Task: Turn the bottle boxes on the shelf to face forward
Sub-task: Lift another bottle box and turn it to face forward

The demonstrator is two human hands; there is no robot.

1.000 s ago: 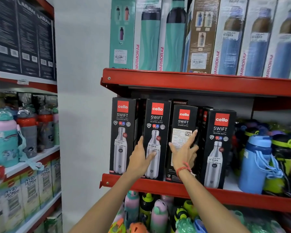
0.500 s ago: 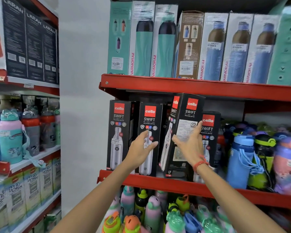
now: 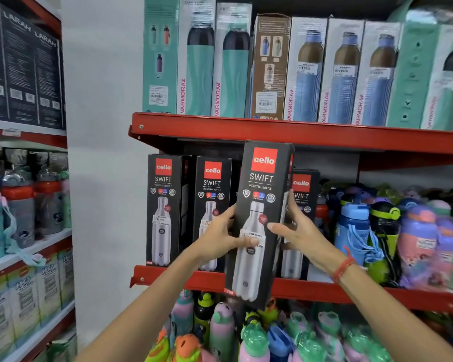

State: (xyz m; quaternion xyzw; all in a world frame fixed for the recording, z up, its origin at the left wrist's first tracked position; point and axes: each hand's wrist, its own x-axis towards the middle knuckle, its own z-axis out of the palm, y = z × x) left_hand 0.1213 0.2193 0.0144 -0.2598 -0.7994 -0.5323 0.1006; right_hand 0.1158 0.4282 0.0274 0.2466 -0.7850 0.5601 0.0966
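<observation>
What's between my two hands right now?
In the head view, the black Cello Swift box, front facing out, is held between the left hand and right hand, lifted off the shelf.

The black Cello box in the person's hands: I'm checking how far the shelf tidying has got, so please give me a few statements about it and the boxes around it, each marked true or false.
1. Both hands hold the black box. True: left hand on its left edge, right hand on its right.
2. The held box shows its back label. False: its front with the bottle picture faces the camera.
3. The held box stands on the red shelf. False: it is lifted, its bottom hanging below the shelf's front edge.
4. Two other boxes left of it face forward. True.
5. The right wrist is bare. False: it wears a red thread.
</observation>
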